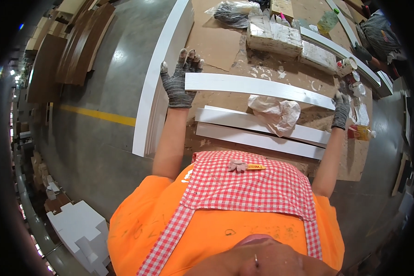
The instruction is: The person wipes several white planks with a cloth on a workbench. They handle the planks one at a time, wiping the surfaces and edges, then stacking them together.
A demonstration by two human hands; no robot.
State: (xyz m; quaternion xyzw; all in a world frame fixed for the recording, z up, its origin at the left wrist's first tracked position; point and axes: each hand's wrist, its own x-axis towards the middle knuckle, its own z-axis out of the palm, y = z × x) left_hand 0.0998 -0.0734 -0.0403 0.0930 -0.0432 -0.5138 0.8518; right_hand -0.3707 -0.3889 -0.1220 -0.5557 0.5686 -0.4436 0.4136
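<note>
A long white board (257, 85) lies crosswise above the brown work surface, between my two gloved hands. My left hand (179, 83), in a grey striped glove with whitened fingertips, is at the board's left end. Its palm shows, and its fingers are stretched out and apart. At the other end, my right hand (341, 111) has its gloved fingers curled at the board's tip. Nearer to me lie more white boards (262, 138), partly covered by a crumpled whitish cloth or paper (277, 114).
Tall white boards (158, 87) stack along the table's left edge. Wrapped blocks (273, 37), a plastic bag (237, 14) and a green-capped bottle (328, 22) stand at the back. Small tubs (346, 66) and an orange-liquid bottle (361, 132) are right. Another person (382, 37) works far right.
</note>
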